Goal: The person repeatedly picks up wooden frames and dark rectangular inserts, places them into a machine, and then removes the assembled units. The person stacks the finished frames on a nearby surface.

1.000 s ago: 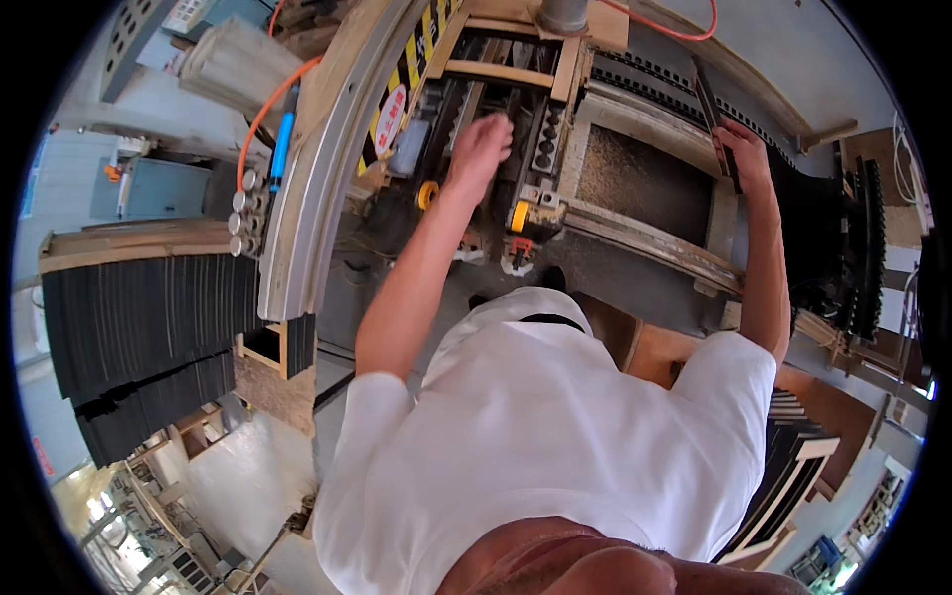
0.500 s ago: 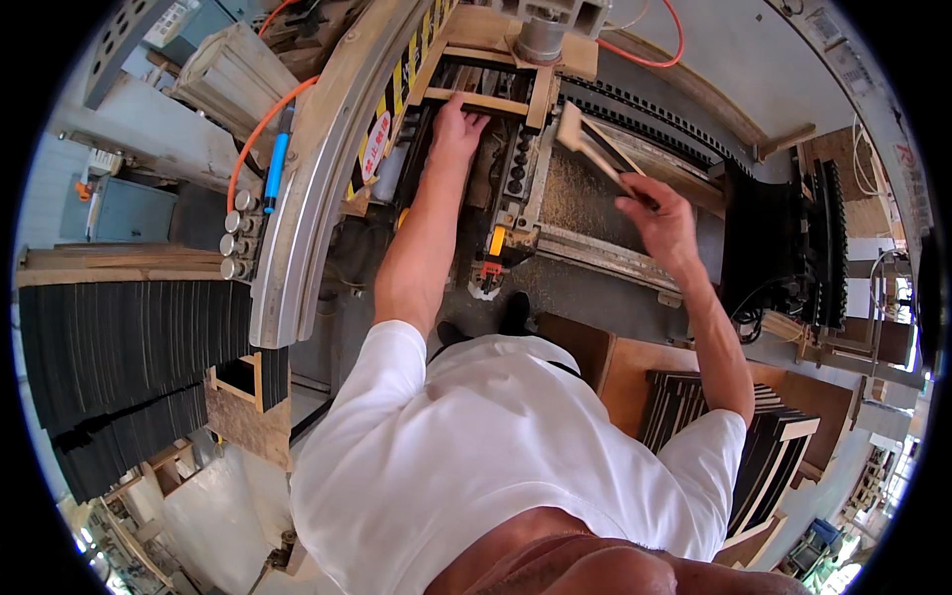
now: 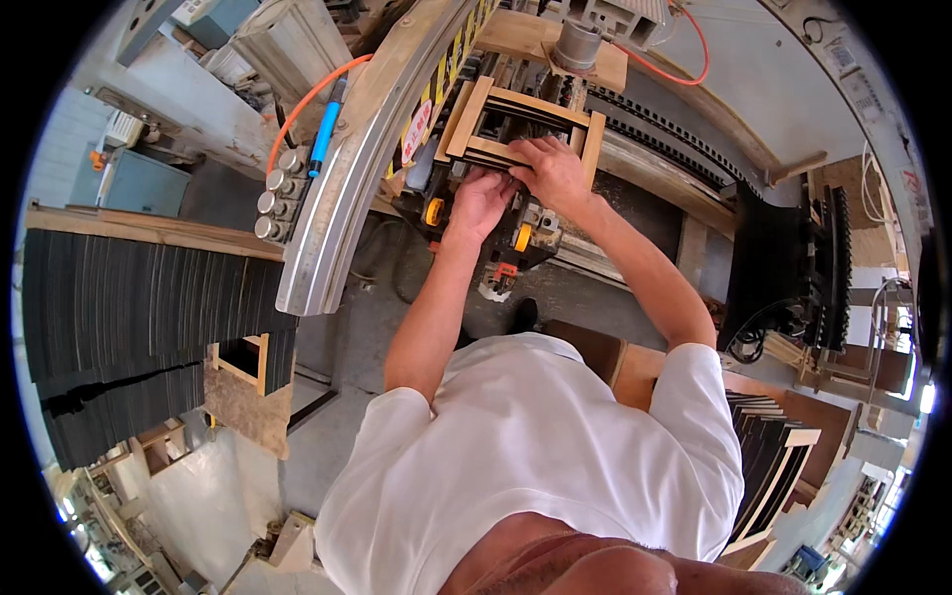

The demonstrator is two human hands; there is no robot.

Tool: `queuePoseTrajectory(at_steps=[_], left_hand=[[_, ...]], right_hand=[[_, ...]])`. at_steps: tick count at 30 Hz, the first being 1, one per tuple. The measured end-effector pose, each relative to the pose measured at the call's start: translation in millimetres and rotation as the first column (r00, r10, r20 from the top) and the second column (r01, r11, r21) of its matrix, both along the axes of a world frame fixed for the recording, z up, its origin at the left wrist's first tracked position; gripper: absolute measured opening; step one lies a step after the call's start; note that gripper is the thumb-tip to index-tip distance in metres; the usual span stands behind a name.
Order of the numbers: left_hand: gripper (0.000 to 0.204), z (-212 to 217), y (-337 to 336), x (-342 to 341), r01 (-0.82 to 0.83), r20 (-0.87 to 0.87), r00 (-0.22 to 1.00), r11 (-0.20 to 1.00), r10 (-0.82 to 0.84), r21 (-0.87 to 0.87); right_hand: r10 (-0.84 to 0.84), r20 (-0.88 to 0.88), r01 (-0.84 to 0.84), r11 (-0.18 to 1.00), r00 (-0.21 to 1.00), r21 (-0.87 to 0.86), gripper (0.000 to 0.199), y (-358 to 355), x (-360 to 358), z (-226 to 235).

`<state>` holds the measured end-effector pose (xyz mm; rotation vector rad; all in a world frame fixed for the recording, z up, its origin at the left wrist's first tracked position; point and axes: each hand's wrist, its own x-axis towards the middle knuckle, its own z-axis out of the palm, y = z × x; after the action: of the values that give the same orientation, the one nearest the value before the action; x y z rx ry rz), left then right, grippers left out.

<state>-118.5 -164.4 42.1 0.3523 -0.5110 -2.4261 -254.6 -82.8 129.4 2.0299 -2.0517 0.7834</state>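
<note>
Both hands meet at the near rail of a pale rectangular wooden frame (image 3: 523,127) lying on the far machine bed, the right hand (image 3: 555,174) pressing it with curled fingers, the left hand (image 3: 480,198) just beneath, grip unclear, hemmed left by a curved grey metal guard (image 3: 342,198).

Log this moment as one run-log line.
left hand: on wooden frame lower rail | right hand: gripping same rail | frame: seated on machine jig

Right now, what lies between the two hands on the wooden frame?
In the head view, left hand and right hand nearly touch; between them shows only the lower rail of the wooden frame.
</note>
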Motion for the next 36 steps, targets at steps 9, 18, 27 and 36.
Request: queuePoseTrajectory(at_steps=[9,18,27,36], left_hand=[[0.033,12.0,24.6,29.6,-0.053,0.189,0.981,0.998,0.046,0.032],[0.034,31.8,124.9,199.5,0.067,0.312,0.949,0.997,-0.053,-0.034],[0.030,31.2,183.2,239.1,-0.153,0.418,0.897,0.988,0.144,-0.013],[0.032,9.0,196.8,280.1,-0.332,0.470,0.826,0.943,0.309,-0.037]], right_hand=[[-0.045,0.221,0.033,0.998,0.974,0.058,0.032,-12.7,-2.8,3.7],[-0.098,0.149,0.097,0.995,0.984,0.012,0.035,-84.8,-38.8,-40.4],[-0.118,0.260,0.086,0.988,0.958,0.130,0.039,-114.6,-45.8,-36.4],[-0.142,0.200,0.105,0.977,0.970,0.185,0.040,-123.6,-54.6,-31.6]])
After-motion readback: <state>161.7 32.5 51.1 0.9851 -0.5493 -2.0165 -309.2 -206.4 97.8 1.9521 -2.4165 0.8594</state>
